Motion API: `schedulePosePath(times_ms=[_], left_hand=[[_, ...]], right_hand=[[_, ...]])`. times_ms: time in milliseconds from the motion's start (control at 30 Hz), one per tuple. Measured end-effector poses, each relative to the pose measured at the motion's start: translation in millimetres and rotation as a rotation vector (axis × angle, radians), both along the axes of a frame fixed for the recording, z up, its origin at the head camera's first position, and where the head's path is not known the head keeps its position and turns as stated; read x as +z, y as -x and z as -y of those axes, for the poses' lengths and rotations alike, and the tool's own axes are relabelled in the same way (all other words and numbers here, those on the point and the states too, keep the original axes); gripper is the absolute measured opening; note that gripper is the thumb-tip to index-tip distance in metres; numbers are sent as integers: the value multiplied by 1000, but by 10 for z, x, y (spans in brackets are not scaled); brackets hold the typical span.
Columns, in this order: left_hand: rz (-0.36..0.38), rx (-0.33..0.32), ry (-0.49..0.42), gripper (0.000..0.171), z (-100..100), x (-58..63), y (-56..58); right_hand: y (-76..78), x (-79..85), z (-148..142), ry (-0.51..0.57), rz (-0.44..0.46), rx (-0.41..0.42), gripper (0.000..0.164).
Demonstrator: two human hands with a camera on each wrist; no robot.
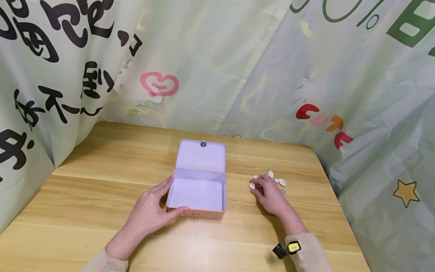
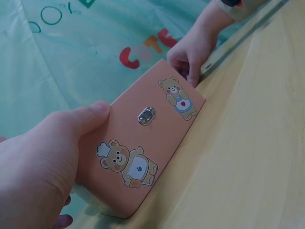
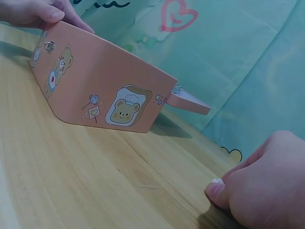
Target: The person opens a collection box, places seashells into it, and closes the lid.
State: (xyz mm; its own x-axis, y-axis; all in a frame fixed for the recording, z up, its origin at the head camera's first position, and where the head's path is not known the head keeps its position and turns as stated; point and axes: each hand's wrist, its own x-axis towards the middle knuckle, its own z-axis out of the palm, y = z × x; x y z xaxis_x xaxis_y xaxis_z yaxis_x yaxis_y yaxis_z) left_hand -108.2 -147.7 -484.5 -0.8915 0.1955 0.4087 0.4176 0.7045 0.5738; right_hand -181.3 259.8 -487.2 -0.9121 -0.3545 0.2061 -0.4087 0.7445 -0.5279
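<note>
An orange-pink tin box [image 2: 143, 133] with bear pictures and a metal clasp stands on the table, its hinged lid [image 1: 200, 156] swung back. Its lilac inside [image 1: 197, 194] has nothing lying in it. My left hand [image 1: 149, 207] grips the near left corner, thumb on the front wall and fingers along the left side. To the right of the box, my right hand [image 1: 270, 194] is low over the tabletop, pinching a small white shell-like piece [image 3: 218, 181] between thumb and fingers. Several similar white pieces [image 1: 282, 182] lie scattered just beyond this hand, some partly hidden by it.
The wooden table [image 1: 102, 181] has its back edge against a hanging printed curtain [image 1: 210, 75], which also closes off the left and right sides. A black strap with a yellow-faced device [image 1: 293, 247] sits on the right sleeve.
</note>
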Motion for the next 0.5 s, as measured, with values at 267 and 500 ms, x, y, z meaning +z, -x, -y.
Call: schedulePosePath(times_ms=[267, 500], left_hand=[[14, -2, -1, 111, -8, 18, 11], [5, -15, -19, 110, 5, 10, 16]], right_hand=[[-20, 32, -3, 19, 9, -15, 24], [-18, 106, 7, 86, -6, 8, 27]])
